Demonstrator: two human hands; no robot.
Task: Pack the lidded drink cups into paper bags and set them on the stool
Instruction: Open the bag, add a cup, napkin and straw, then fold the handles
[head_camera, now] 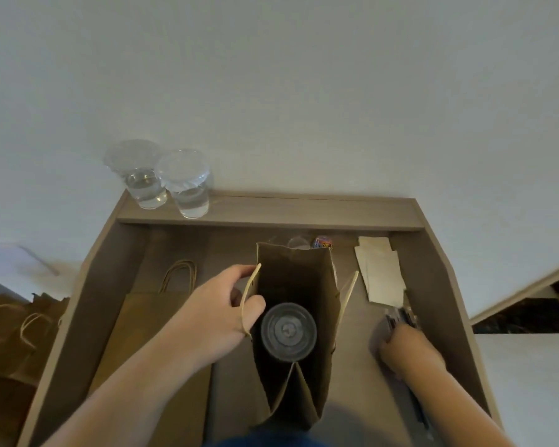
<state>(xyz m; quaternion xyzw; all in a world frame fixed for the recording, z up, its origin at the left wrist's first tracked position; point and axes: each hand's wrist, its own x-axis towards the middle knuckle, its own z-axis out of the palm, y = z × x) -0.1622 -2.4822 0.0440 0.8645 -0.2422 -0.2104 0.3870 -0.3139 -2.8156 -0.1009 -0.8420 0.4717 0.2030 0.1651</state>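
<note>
An open brown paper bag (307,391) stands upright on the desk, and a lidded clear cup (288,332) sits inside it. My left hand (220,312) grips the bag's left rim by its twine handle. Over at the right, my right hand (407,348) rests on a bundle of dark straws or pens (400,316), fingers curled on them. Two more lidded cups with clear liquid (142,175) (188,185) stand on the desk's raised back ledge at the left.
A flat folded paper bag (155,333) lies left of the open one. Several paper napkins (381,272) lie at the right back. Small items (321,242) sit behind the bag. More bags with handles (10,337) stand beyond the desk's left edge. The wall is right behind.
</note>
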